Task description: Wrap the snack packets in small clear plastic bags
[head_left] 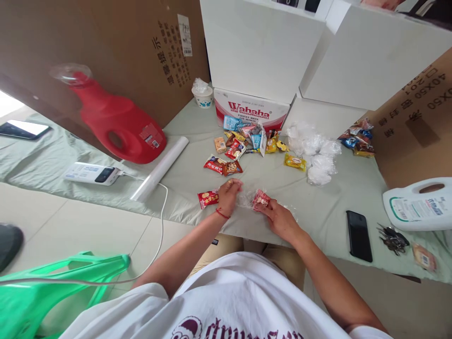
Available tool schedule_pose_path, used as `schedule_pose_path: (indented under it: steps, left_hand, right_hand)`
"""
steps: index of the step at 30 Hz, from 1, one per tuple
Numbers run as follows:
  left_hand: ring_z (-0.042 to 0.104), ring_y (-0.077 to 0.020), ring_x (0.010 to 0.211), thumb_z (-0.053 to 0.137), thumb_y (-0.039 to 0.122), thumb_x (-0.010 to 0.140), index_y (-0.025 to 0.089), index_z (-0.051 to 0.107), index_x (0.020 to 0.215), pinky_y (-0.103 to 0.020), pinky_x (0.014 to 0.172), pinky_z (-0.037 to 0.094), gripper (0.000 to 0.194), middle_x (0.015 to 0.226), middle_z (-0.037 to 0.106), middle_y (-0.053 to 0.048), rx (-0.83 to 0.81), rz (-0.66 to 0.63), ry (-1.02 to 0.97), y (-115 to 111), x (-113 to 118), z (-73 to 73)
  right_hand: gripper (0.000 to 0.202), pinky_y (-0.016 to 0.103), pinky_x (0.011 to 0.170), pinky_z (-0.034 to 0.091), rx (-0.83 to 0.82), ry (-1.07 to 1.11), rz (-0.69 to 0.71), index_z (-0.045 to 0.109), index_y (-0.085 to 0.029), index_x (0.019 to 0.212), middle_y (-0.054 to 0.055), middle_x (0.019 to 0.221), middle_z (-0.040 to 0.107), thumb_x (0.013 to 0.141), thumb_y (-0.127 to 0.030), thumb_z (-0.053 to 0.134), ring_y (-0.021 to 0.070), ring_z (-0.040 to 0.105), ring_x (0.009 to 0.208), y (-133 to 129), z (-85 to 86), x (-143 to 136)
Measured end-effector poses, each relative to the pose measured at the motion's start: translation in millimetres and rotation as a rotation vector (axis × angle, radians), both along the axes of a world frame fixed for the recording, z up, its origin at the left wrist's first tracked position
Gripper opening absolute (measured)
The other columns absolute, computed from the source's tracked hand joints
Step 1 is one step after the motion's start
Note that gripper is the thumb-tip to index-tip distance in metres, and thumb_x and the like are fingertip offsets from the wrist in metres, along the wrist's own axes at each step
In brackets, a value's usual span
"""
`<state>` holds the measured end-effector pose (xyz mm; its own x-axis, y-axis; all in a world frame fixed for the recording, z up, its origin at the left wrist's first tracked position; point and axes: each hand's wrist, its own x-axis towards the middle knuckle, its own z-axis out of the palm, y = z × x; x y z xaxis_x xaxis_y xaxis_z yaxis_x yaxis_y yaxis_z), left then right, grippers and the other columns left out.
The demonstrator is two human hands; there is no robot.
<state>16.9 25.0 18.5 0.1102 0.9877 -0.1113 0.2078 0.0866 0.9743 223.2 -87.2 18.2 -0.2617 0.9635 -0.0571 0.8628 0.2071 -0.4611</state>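
Currently, one pink-red packet (262, 199), above the near side of the desk (264, 175), gripped by the right hand (282, 220). Clear film (245, 199) spans toward the left hand (229, 195); whether that grip is closed on it, I cannot tell. Step in hand, I judge: working film about the packet; next move calls for a steady right hold. Outward: one red packet (207, 198), one yellow packet (294, 162), one pale roll (160, 168), one red jug (136, 125), one white jug (418, 207); heaped snacks (236, 149), uncountable.
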Motion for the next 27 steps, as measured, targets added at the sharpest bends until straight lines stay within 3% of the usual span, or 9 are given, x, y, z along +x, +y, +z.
schedule_pose_path:
  steps: [3,6,9,13,16,18,21,24,27]
  left_hand:
    - [0.062,-0.0215,0.116,0.045,0.040,0.099,0.019,0.060,0.128,-0.036,0.103,0.048,0.039,0.124,0.068,-0.009,0.199,0.014,0.004,9,-1,17.8]
    - [0.044,-0.0297,0.143,0.062,0.053,0.091,0.023,0.043,0.150,-0.046,0.118,0.035,0.069,0.152,0.051,-0.014,0.443,-0.185,0.149,10,11,30.8]
    - [0.027,-0.0401,0.153,0.077,0.056,0.077,0.020,0.042,0.152,-0.058,0.123,0.022,0.089,0.160,0.042,-0.019,0.389,-0.363,0.459,12,24,27.8]
    - [0.041,-0.0425,0.142,0.082,0.047,0.068,0.016,0.070,0.102,-0.053,0.114,0.036,0.047,0.141,0.059,-0.021,0.136,-0.502,0.681,18,21,10.1]
    - [0.059,-0.0314,0.120,0.078,0.032,0.070,0.018,0.066,0.076,-0.038,0.099,0.046,0.019,0.115,0.070,-0.013,0.139,-0.514,0.640,20,8,5.2]
    - [0.065,-0.0223,0.094,0.070,0.026,0.075,0.019,0.063,0.075,-0.030,0.082,0.048,0.010,0.092,0.070,-0.006,0.138,-0.503,0.623,17,2,9.1]
    - [0.058,-0.0164,0.071,0.060,0.021,0.080,0.020,0.059,0.075,-0.027,0.066,0.043,0.005,0.072,0.061,0.001,0.137,-0.458,0.608,6,3,21.4]
    - [0.058,-0.0174,0.073,0.057,0.014,0.081,0.020,0.059,0.075,-0.028,0.067,0.042,0.009,0.076,0.061,-0.001,0.228,-0.379,0.645,-13,19,32.0]
    - [0.062,-0.0200,0.080,0.054,0.010,0.087,0.019,0.064,0.086,-0.030,0.071,0.046,0.014,0.092,0.065,-0.007,0.341,-0.410,0.723,-37,41,31.7]
  right_hand:
    - [0.061,0.029,0.078,0.051,-0.016,-0.028,-0.005,0.066,-0.039,0.138,0.006,0.117,0.064,0.088,-0.006,0.053,0.0215,0.064,0.092,1,0.1,-4]
    - [0.060,0.032,0.085,0.052,-0.005,0.014,0.022,0.070,-0.039,0.133,0.005,0.132,0.063,0.087,-0.004,0.053,0.0235,0.065,0.105,3,-0.3,-4]
    - [0.062,0.034,0.090,0.053,-0.014,0.029,0.035,0.072,-0.037,0.131,0.005,0.139,0.061,0.083,-0.001,0.055,0.0245,0.065,0.111,6,0.8,-1]
    - [0.062,0.032,0.092,0.053,-0.048,0.087,0.069,0.073,-0.035,0.131,0.005,0.129,0.065,0.084,0.000,0.053,0.0211,0.065,0.110,9,5.8,4]
    - [0.058,0.030,0.091,0.053,-0.058,0.140,0.063,0.074,-0.034,0.129,0.005,0.123,0.067,0.086,-0.002,0.052,0.0182,0.066,0.103,13,8.4,7]
    - [0.056,0.031,0.091,0.053,-0.072,0.164,0.053,0.075,-0.033,0.127,0.005,0.122,0.067,0.086,-0.003,0.053,0.0184,0.066,0.101,16,9.1,7]
    - [0.055,0.033,0.096,0.052,-0.102,0.227,0.055,0.076,-0.033,0.126,0.005,0.123,0.068,0.086,-0.003,0.052,0.0191,0.067,0.106,20,11.1,6]
    - [0.053,0.032,0.097,0.051,-0.131,0.274,0.066,0.077,-0.032,0.121,0.005,0.122,0.069,0.085,-0.002,0.051,0.0186,0.067,0.106,24,14.8,8]
    - [0.040,0.031,0.090,0.052,-0.133,0.251,0.104,0.081,-0.026,0.102,0.005,0.108,0.071,0.084,-0.004,0.053,0.0188,0.066,0.096,28,16.1,10]
